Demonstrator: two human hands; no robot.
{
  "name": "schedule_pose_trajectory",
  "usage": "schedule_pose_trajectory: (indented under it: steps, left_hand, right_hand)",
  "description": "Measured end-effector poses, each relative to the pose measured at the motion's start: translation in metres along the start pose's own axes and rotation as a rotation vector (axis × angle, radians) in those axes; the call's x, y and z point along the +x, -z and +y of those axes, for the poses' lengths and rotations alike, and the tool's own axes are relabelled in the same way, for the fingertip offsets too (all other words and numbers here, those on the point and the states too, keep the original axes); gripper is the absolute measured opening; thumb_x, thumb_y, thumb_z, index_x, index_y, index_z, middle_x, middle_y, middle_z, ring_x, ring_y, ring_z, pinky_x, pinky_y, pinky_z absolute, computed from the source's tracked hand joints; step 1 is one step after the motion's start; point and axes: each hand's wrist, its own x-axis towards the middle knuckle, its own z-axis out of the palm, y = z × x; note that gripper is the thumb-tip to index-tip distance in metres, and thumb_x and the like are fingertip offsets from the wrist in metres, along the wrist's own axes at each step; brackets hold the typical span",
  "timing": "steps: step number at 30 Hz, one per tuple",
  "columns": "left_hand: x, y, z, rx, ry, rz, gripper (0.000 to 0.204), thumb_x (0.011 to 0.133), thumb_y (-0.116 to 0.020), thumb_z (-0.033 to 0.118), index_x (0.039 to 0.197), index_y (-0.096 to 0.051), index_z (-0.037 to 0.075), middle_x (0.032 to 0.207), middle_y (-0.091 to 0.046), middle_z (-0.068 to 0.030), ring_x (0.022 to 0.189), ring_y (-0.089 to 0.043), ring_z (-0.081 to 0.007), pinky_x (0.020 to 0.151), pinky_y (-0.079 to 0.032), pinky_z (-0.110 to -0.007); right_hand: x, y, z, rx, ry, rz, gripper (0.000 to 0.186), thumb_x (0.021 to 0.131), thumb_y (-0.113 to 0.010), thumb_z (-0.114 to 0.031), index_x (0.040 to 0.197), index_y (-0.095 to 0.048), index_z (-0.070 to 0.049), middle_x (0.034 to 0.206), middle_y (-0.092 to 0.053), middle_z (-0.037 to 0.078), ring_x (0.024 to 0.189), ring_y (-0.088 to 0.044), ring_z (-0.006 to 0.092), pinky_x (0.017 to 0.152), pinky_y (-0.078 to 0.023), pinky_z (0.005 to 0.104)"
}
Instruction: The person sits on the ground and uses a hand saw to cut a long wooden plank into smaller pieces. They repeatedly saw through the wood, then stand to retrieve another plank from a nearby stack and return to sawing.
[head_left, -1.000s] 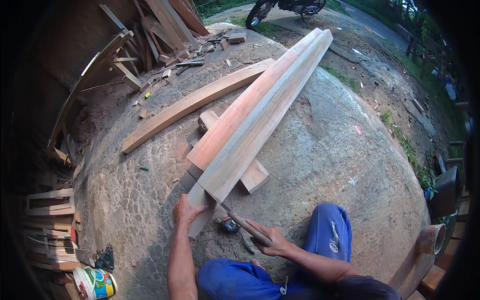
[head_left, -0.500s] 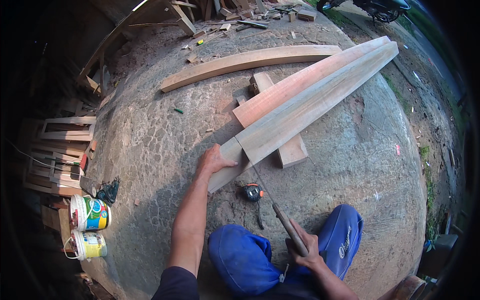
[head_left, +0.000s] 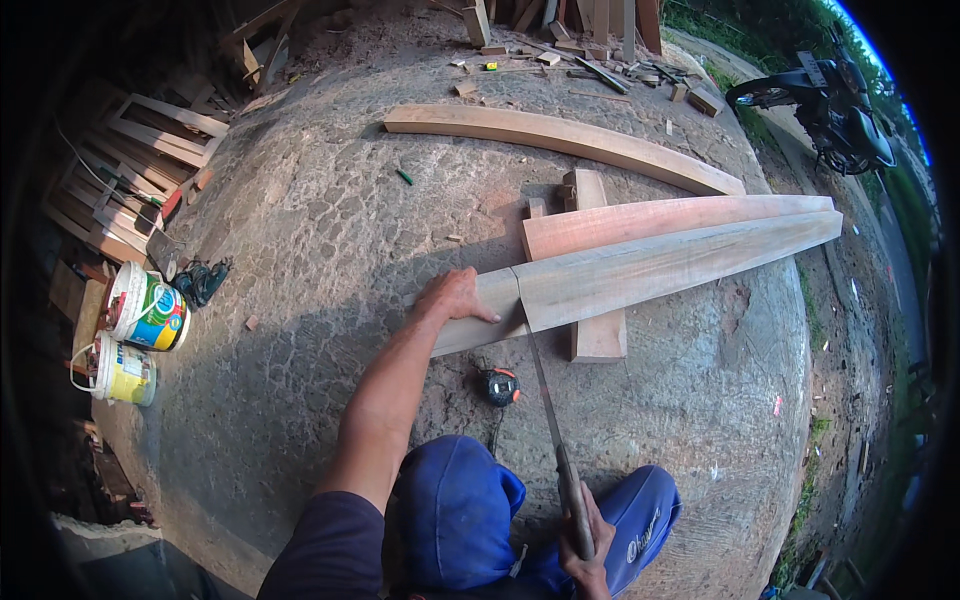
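A long pale wooden board [head_left: 680, 262] lies at a slant beside a reddish board [head_left: 650, 222], both over a wooden block [head_left: 600, 338]. A dark cut crosses the pale board near its left end. My left hand [head_left: 453, 297] grips the end piece left of the cut, thumb on top. I cannot tell whether that piece is fully parted. My right hand [head_left: 590, 548] is closed round the handle of a handsaw [head_left: 548, 405], whose blade runs up to the near edge of the cut. A black and orange tape measure [head_left: 501, 387] rests on the ground just left of the blade.
Another long beam [head_left: 560, 135] lies beyond the boards. A green marker-like stick [head_left: 404, 177] is on the concrete. Two buckets [head_left: 150, 308] and wooden frames [head_left: 165, 130] stand at the left. Offcuts [head_left: 600, 75] are scattered at the back; a motorcycle [head_left: 825, 105] is at far right.
The view has turned, so the boards appear lower and flatter. The saw has drawn back toward me, its tip now at the board's near edge. My left hand keeps its hold.
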Motion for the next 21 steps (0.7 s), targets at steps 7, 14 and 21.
schedule_pose_trajectory:
  steps: [7,14,21]
  left_hand:
    - [-0.024,0.003,0.012,0.002,-0.035,0.092,0.092,0.056,-0.093,0.058,0.124,-0.062,0.004,0.128,-0.069,-0.0203,0.122,-0.065,-0.0380,0.102,-0.053,-0.049]
    - [0.008,0.000,-0.008,-0.091,-0.048,-0.042,0.093,0.054,-0.094,0.058,0.121,-0.065,0.001,0.124,-0.069,-0.0229,0.119,-0.067,-0.0374,0.100,-0.053,-0.047]
    - [-0.026,-0.002,0.012,0.051,-0.028,0.131,0.089,0.062,-0.092,0.052,0.130,-0.058,0.004,0.128,-0.068,-0.0225,0.124,-0.064,-0.0406,0.104,-0.051,-0.052]
  right_hand:
    - [0.212,-0.103,0.047,0.149,-0.117,-0.048,0.067,0.084,-0.073,-0.011,0.148,-0.055,-0.004,0.105,-0.073,0.027,0.096,-0.076,0.0341,0.083,-0.056,0.0426]
    - [-0.068,0.020,0.001,-0.013,-0.465,-0.054,0.060,0.092,-0.070,-0.009,0.147,-0.053,0.005,0.133,-0.070,0.017,0.119,-0.069,0.0167,0.102,-0.051,0.0294]
    - [0.221,-0.111,0.050,0.090,-0.018,-0.006,0.067,0.084,-0.069,-0.012,0.149,-0.055,-0.011,0.099,-0.074,0.026,0.090,-0.076,0.0306,0.080,-0.056,0.0432]
